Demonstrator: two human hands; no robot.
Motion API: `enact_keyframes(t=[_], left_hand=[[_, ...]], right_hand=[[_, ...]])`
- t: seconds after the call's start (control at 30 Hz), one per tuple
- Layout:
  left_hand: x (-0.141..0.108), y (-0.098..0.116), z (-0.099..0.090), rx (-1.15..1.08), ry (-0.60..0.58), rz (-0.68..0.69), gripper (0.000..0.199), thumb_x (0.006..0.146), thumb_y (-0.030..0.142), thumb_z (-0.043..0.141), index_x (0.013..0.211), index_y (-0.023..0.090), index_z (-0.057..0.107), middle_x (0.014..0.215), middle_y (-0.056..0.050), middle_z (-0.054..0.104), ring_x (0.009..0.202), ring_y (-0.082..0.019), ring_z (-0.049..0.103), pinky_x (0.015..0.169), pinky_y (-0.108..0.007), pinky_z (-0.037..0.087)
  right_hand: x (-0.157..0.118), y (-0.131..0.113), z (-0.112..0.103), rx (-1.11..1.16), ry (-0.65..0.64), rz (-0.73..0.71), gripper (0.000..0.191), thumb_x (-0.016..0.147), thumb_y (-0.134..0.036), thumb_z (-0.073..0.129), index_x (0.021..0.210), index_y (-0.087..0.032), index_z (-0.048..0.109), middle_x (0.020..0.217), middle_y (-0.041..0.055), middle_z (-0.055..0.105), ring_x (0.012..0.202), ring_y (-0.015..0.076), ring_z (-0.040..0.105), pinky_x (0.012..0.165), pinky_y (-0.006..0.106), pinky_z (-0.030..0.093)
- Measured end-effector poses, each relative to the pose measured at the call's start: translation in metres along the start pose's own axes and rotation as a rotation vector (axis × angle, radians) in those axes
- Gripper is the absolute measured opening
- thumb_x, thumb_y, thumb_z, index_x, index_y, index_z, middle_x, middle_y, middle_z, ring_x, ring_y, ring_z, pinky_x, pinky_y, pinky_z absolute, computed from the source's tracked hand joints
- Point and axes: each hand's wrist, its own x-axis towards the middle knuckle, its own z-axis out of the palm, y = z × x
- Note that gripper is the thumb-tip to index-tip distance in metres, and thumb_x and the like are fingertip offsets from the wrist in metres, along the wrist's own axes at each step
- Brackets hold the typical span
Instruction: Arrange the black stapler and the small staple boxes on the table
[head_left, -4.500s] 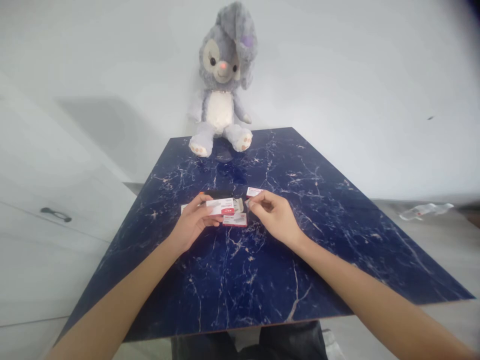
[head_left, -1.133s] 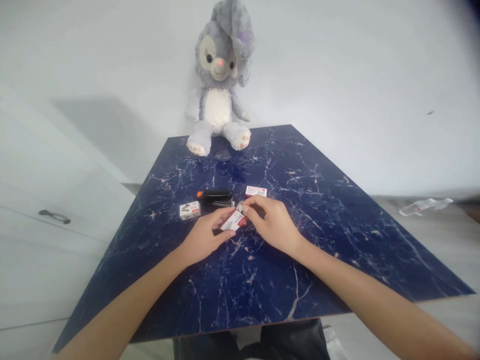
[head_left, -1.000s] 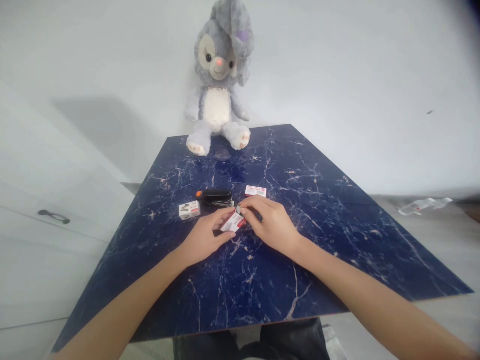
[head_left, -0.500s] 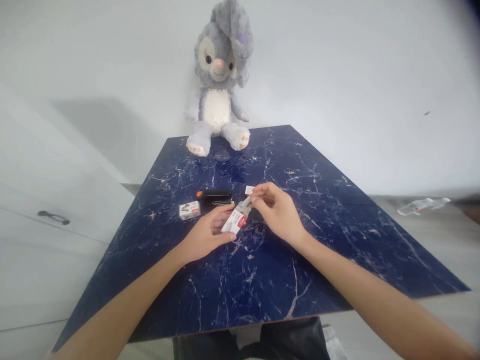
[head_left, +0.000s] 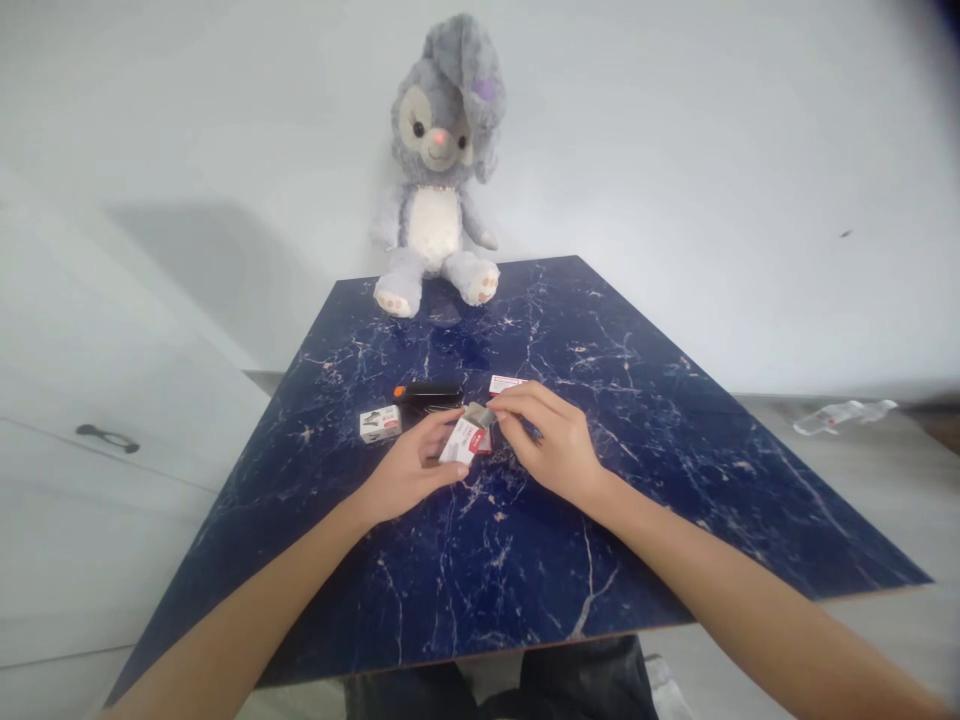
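Head view, the only one here: both of the person's arms stretch out over a dark blue marbled worktop. The left hand is wrapped around a small white-and-red staple box, tilted up off the surface near the middle of the worktop. The right hand is pinched closed at the box's open end, its fingertips on a grey strip of staples that sticks out of the flap.

Just beyond the hands lies a black stapler with an orange tip; a second small box stands to its left, and a flat red-and-white box lies half hidden behind the right hand. A grey plush rabbit sits at the far edge against the white wall.

From where I stand, the step goes best with the box held steady and kept angled, and the strip drawn straight along its length. A light, even pinch seems wise, since such a strip could snap or shed staples if bent.
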Motion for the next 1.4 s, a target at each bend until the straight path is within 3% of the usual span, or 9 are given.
enact_keyframes(t=[0.23,0.37,0.57,0.67,0.73,0.9,0.97,1.1,1.4], left_hand=[[-0.002,0.001,0.004,0.039,0.055,0.037,0.063,0.084,0.028,0.076,0.141,0.024,0.050,0.138,-0.012,0.062,0.123,-0.028,0.063,0.105,-0.043,0.050],[-0.005,0.002,0.005,0.106,0.058,0.044,0.064,0.087,0.027,0.073,0.145,0.028,0.046,0.135,-0.010,0.063,0.118,-0.027,0.065,0.099,-0.041,0.054],[-0.005,0.002,0.003,0.054,0.073,0.071,0.061,0.088,0.025,0.071,0.142,0.029,0.044,0.135,-0.010,0.060,0.114,-0.026,0.065,0.089,-0.038,0.058],[-0.004,0.002,0.002,0.002,0.105,0.064,0.049,0.087,0.027,0.073,0.128,0.026,0.047,0.123,-0.009,0.064,0.097,-0.022,0.069,0.079,-0.036,0.061],[-0.004,0.003,0.001,0.007,0.122,0.053,0.042,0.087,0.029,0.073,0.120,0.024,0.048,0.118,-0.008,0.066,0.093,-0.021,0.070,0.078,-0.036,0.061],[-0.005,0.003,0.004,0.093,0.090,0.059,0.033,0.088,0.029,0.072,0.114,0.022,0.053,0.116,-0.007,0.069,0.099,-0.023,0.071,0.086,-0.038,0.059],[-0.005,0.002,0.005,0.119,0.106,0.061,0.037,0.088,0.028,0.073,0.117,0.023,0.052,0.116,-0.008,0.070,0.103,-0.024,0.070,0.089,-0.039,0.058],[-0.004,0.001,0.004,0.102,0.194,0.052,0.052,0.086,0.028,0.074,0.129,0.026,0.045,0.114,-0.008,0.072,0.103,-0.025,0.071,0.086,-0.039,0.058],[-0.004,0.003,0.002,0.172,0.159,0.069,0.054,0.088,0.030,0.071,0.138,0.028,0.051,0.119,-0.007,0.070,0.111,-0.026,0.069,0.093,-0.040,0.058]], right_hand=[[0.002,-0.001,0.002,0.044,-0.010,0.097,0.018,0.094,-0.021,0.058,0.104,-0.025,0.073,0.105,0.0065,0.073,0.093,0.0207,0.069,0.085,0.037,0.059],[0.003,-0.002,0.004,0.212,-0.073,0.200,0.015,0.090,-0.021,0.063,0.101,-0.024,0.073,0.101,0.0052,0.072,0.085,0.0182,0.070,0.077,0.033,0.059],[0.009,0.011,0.001,0.514,0.097,0.531,0.015,0.081,-0.020,0.066,0.095,-0.022,0.071,0.099,0.0031,0.070,0.081,0.0150,0.065,0.076,0.030,0.053],[0.013,0.017,-0.003,0.786,0.018,0.741,0.016,0.078,-0.021,0.066,0.093,-0.020,0.070,0.099,0.0031,0.071,0.080,0.0138,0.063,0.075,0.029,0.051],[0.012,0.018,-0.001,0.837,-0.044,0.801,0.017,0.076,-0.019,0.065,0.091,-0.020,0.071,0.101,0.0029,0.071,0.078,0.0130,0.062,0.074,0.028,0.050],[0.002,0.011,0.010,0.513,-0.250,0.621,0.032,0.080,-0.016,0.058,0.106,-0.022,0.074,0.081,-0.0002,0.071,0.071,0.0151,0.063,0.074,0.031,0.051],[-0.001,0.008,0.013,0.438,-0.283,0.515,0.037,0.082,-0.013,0.053,0.111,-0.023,0.073,0.089,0.0011,0.072,0.076,0.0161,0.066,0.076,0.032,0.053],[-0.002,0.004,0.013,0.303,-0.264,0.339,0.042,0.082,-0.005,0.048,0.107,-0.024,0.075,0.112,0.0029,0.072,0.094,0.0169,0.068,0.083,0.031,0.054],[-0.004,0.001,0.013,0.010,-0.222,0.094,0.039,0.090,-0.005,0.051,0.118,-0.022,0.071,0.116,0.0058,0.072,0.105,0.0203,0.069,0.097,0.036,0.056]])
